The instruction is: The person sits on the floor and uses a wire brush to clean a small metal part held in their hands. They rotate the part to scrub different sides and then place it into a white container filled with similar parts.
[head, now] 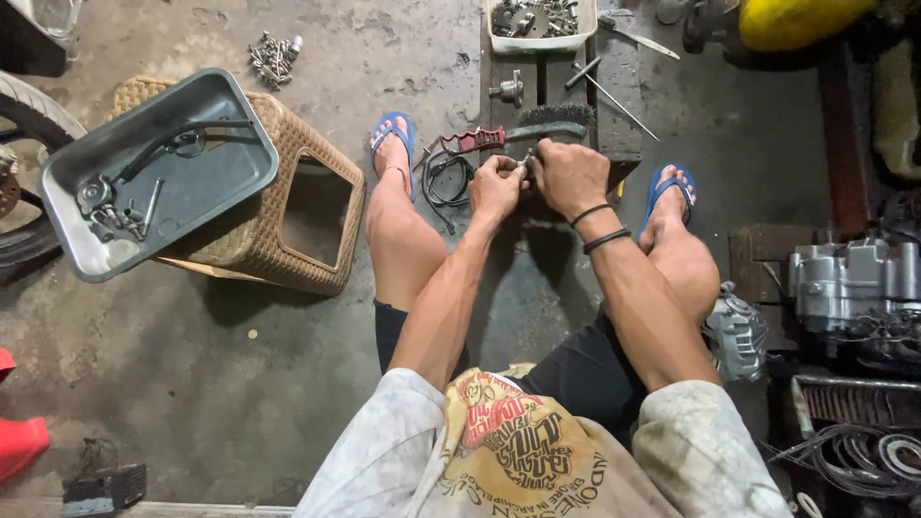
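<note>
The person sits low on the concrete floor (240,384), knees apart, with both hands brought together just in front of a dark wooden block (614,105). The left hand (496,185) and the right hand (568,175) are both pinched around one small metal part (525,165), which shows only as a grey glint between the fingertips; what kind of part it is I cannot tell. It looks light, hard and rigid, and in this greasy workshop probably slick, so a fingertip pinch from both sides seems the sensible hold, since a piece so small would drop easily. A wire brush (518,129) with a red handle lies on the block just beyond the hands, and black cable (443,182) coils by the left foot. A grey metal tray (230,163) of bolts rests on a wicker stool (317,240) to the left.
</note>
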